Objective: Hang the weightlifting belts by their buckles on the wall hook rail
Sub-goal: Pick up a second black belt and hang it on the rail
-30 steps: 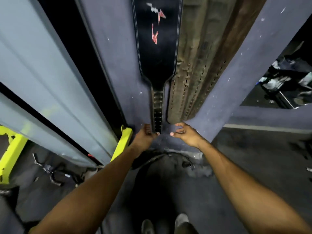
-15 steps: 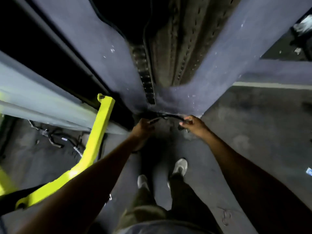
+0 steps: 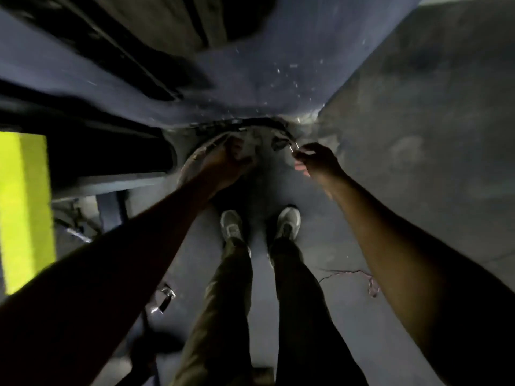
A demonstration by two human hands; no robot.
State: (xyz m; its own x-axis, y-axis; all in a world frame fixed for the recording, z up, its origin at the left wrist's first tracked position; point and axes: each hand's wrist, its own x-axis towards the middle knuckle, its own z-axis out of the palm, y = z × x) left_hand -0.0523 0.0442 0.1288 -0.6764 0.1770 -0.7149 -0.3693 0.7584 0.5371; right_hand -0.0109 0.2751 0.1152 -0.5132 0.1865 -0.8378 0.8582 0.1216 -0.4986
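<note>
A dark weightlifting belt (image 3: pixel 250 132) lies curved on the floor at the foot of the blue wall. My left hand (image 3: pixel 225 162) grips its left part, fingers curled over the strap. My right hand (image 3: pixel 315 158) pinches the metal buckle end (image 3: pixel 292 146) at the belt's right side. The lower tips of hanging belts (image 3: pixel 178 29) show blurred at the top of the view. The hook rail is out of view.
The blue wall (image 3: pixel 278 51) fills the upper middle. A yellow frame part (image 3: pixel 25 207) stands at the left. My two shoes (image 3: pixel 259 221) are just behind the belt. A thin cord (image 3: pixel 359 277) and a metal clip (image 3: pixel 164 298) lie on the grey floor.
The view has tilted down from the hanging belts to the floor. Both hands have dropped to the belt on the floor and taken hold of it, the right on the buckle.
</note>
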